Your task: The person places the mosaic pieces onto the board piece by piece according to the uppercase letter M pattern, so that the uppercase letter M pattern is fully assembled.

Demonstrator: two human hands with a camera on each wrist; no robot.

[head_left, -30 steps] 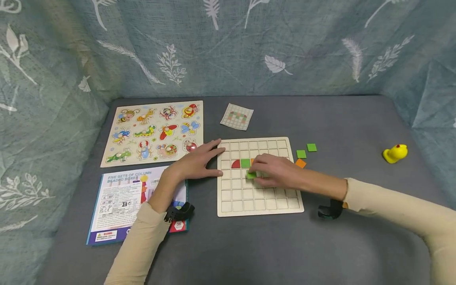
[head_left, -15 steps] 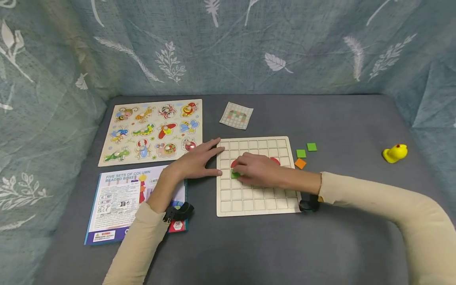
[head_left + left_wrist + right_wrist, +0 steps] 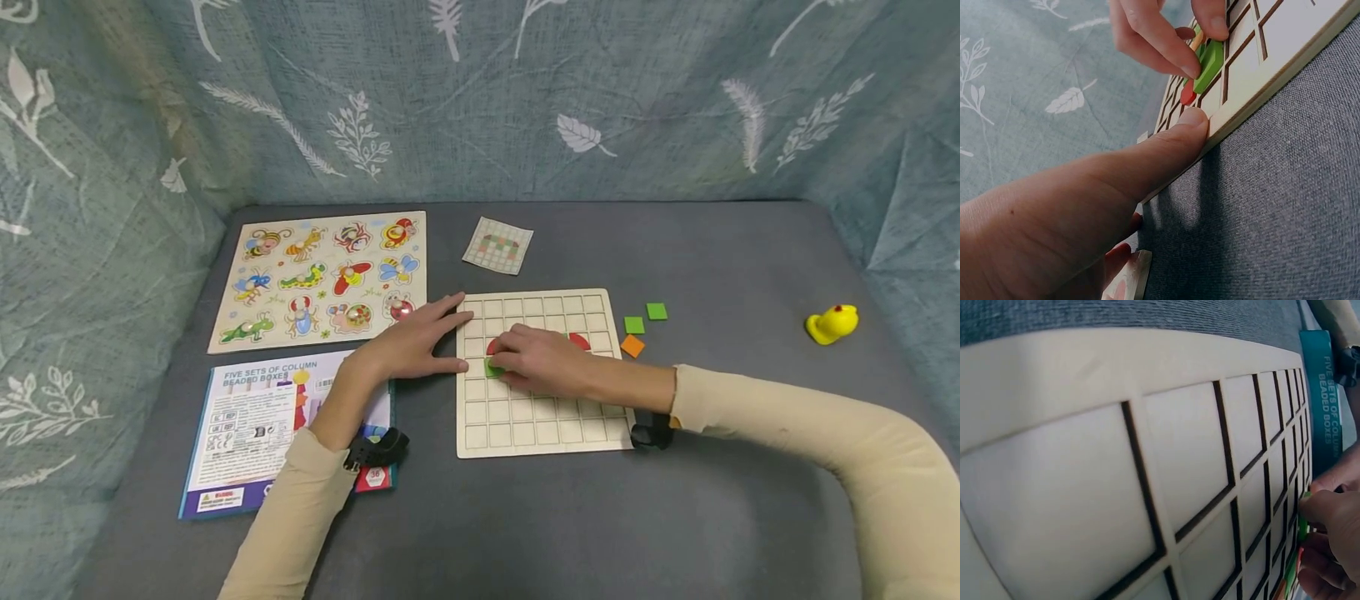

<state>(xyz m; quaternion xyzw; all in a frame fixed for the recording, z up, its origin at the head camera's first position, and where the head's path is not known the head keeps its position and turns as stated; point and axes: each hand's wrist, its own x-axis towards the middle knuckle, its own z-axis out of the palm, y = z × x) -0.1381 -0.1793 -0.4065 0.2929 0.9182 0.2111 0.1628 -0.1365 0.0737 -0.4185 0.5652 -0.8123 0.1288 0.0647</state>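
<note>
A wooden grid board (image 3: 498,435) lies in the middle of the table in the head view. My right hand (image 3: 543,362) is over its left part and pinches a green square tile (image 3: 1210,67) between thumb and fingers, close over the cells just below a red rounded piece (image 3: 1188,94). Another red piece (image 3: 578,342) shows past the knuckles; other pieces in that row are mostly covered by the hand. At the board's left edge rests my left hand (image 3: 408,342), fingers spread, its thumb touching the rim in the left wrist view.
Right of the board lie two green tiles (image 3: 633,325) and an orange tile (image 3: 633,346). A small pattern card (image 3: 499,246) is behind it. An insect puzzle (image 3: 322,279) and a beaded-boxes package (image 3: 255,433) are at the left, a yellow toy duck (image 3: 832,323) far right.
My right hand has moved left across the board with the green tile, from the middle columns to the second column. In the last half second it stays there; the left hand keeps its place.
</note>
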